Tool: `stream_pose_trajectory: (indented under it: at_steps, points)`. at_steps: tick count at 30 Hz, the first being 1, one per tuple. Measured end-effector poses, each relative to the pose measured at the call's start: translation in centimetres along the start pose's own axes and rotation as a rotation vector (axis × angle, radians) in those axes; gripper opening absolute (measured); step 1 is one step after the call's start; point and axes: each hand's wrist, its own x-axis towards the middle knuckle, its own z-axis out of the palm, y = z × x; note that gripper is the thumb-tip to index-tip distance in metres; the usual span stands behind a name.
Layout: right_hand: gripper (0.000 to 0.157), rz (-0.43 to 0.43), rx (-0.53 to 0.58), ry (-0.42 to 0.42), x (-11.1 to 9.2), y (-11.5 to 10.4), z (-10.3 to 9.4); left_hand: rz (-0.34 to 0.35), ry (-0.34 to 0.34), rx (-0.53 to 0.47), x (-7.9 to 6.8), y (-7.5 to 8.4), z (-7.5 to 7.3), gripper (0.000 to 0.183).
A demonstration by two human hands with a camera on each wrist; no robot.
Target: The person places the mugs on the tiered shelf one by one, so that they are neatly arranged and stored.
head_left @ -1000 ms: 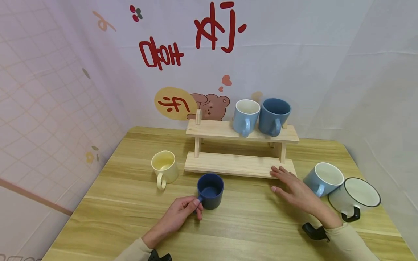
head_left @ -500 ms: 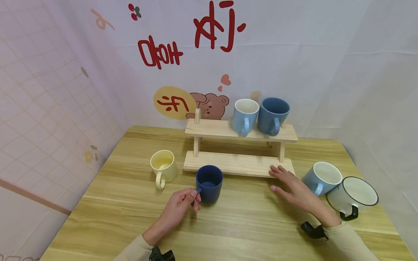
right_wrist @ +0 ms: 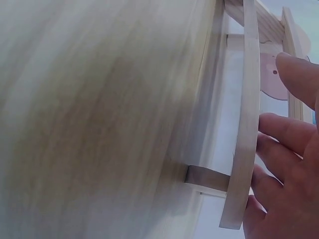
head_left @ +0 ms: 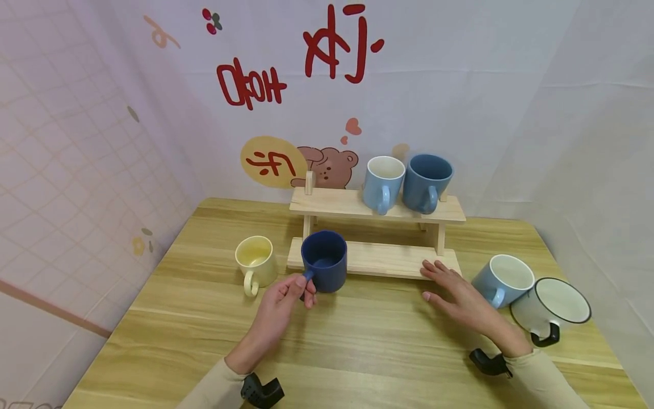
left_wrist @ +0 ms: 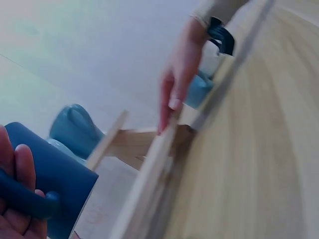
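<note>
My left hand grips a dark blue mug by its handle. The mug is held upright in front of the left end of a two-tier wooden rack's lower shelf, hiding part of it. In the left wrist view the fingers curl round the mug's handle. My right hand rests with extended fingers on the right end of that lower shelf; the right wrist view shows its fingertips against the shelf board. On the upper shelf stand a light blue mug and a slate blue mug.
A yellow mug stands left of the rack on the wooden table. Right of the rack, beside my right forearm, are another light blue mug and a white mug with a black rim. A printed cloth hangs behind.
My left hand has lifted the dark blue mug off the table and carried it forward to the rack's lower shelf. My right hand stays at the shelf's right end.
</note>
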Motion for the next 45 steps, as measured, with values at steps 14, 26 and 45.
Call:
stream_pose_trajectory:
  at_steps: [14, 26, 45]
  points:
    - [0.052, 0.022, 0.015, -0.022, 0.0, -0.2, -0.1, 0.081, 0.123, -0.069, 2.6, 2.6, 1.6, 0.037]
    - [0.051, 0.023, 0.02, -0.013, -0.2, -0.2, -0.2, 0.112, 0.172, -0.042, 5.6, 3.7, 2.8, 0.038]
    - [0.054, 0.003, 0.02, -0.014, -0.2, 0.2, -0.2, 0.162, 0.15, -0.006, 11.0, 4.7, 3.2, 0.037]
